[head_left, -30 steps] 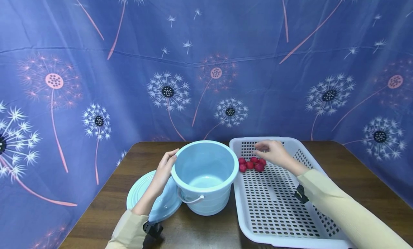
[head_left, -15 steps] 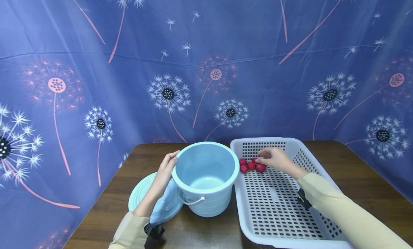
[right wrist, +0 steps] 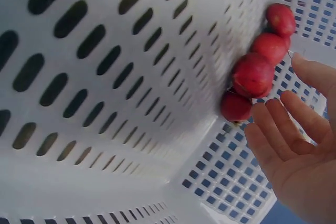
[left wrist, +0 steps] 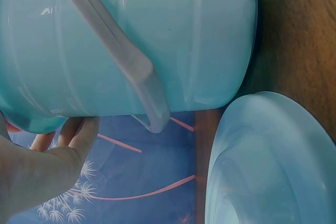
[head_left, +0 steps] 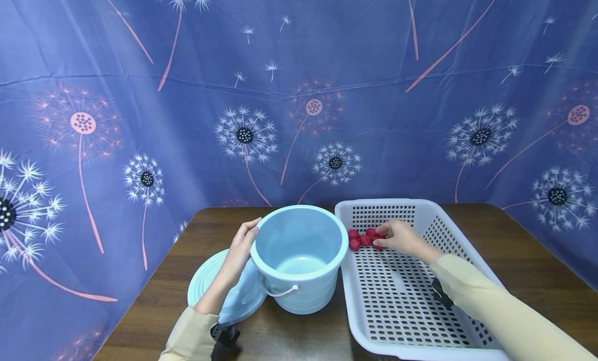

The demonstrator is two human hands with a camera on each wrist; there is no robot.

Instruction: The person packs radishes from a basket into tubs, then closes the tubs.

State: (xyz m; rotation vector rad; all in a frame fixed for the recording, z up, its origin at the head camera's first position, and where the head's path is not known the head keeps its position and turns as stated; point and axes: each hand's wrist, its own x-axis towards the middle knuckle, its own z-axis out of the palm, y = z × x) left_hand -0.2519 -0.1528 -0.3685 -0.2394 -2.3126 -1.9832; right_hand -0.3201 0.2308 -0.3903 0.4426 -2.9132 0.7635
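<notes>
I see the left hand (head_left: 239,248), fingers extended, touching the left rim of a blue bucket (head_left: 309,292); a blue lid (head_left: 246,293) lies nearer the tabletop's (head_left: 154,304) left edge. The right hand (head_left: 404,239), thumb and fingers spread, is at round red fruits (head_left: 365,240) in the white basket's (head_left: 397,304) far left corner. Wood shows from basket to right edge.

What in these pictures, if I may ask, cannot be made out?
Head view: some round red pieces are partly hidden by the right hand, so their count is unsure.
Head view: part of the blue lid is hidden by the left forearm.
Left wrist view: the bucket is cut off by the top and left edges.
</notes>
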